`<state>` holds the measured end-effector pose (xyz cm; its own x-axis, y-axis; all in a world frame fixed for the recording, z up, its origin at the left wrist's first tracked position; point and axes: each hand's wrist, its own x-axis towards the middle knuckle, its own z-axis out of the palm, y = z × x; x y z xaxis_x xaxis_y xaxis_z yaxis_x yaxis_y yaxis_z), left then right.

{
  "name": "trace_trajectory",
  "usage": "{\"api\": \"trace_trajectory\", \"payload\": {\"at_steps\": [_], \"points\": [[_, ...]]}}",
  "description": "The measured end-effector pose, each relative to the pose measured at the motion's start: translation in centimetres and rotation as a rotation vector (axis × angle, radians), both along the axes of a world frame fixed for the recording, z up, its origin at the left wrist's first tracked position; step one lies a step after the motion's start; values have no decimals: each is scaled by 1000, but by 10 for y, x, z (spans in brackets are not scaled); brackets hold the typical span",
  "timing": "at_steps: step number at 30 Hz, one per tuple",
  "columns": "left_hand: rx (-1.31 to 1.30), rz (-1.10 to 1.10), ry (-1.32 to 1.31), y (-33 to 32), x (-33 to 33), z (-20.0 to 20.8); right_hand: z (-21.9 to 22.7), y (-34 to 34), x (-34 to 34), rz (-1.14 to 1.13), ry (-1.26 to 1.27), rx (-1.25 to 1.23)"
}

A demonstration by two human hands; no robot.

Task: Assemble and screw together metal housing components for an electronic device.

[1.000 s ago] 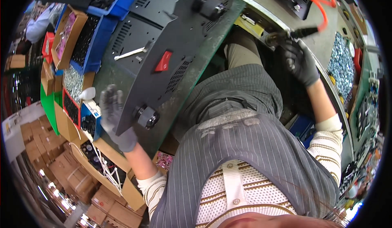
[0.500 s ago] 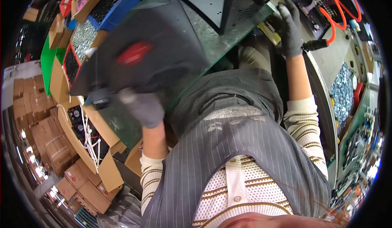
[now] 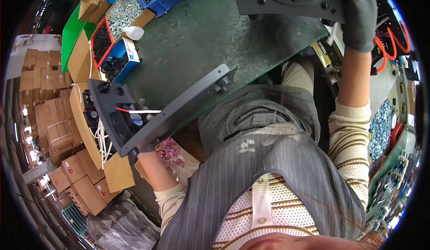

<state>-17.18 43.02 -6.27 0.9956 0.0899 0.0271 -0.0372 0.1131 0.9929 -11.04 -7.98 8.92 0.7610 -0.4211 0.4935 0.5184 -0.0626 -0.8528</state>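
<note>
At the left end of the bench, my left hand (image 3: 147, 147) grips a dark metal casing panel (image 3: 179, 101) that is tilted up on edge. The panel hides most of that hand, with only part of the grey glove showing. A small fan (image 3: 135, 120) and a red-and-white wire (image 3: 139, 111) show on the panel's inner side. High on the right, my gloved right hand (image 3: 359, 19) is closed on the edge of another dark panel (image 3: 286, 6), which has a round honeycomb grille and is cut off by the upper rim.
The green bench top (image 3: 192, 39) lies between the panels. Along its left side stand a blue box of black parts (image 3: 118, 64), a red-rimmed bin (image 3: 102, 41), a tray of silver screws (image 3: 125, 12) and a white scoop (image 3: 134, 32). An orange coiled hose (image 3: 389, 48) hangs at right.
The left panel, blurred with its red-marked face showing, has turned on edge and moved lower left. My right hand has risen and now holds the grille panel. More bench top shows.
</note>
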Motion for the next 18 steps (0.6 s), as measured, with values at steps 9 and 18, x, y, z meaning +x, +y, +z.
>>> {"api": "trace_trajectory", "payload": {"at_steps": [9, 18], "points": [[750, 451, -413, -73, -22, 120, 18, 82, 40, 257, 414, -1038], [1211, -78, -449, -111, 3, 150, -41, 47, -19, -145, -137, -971]]}}
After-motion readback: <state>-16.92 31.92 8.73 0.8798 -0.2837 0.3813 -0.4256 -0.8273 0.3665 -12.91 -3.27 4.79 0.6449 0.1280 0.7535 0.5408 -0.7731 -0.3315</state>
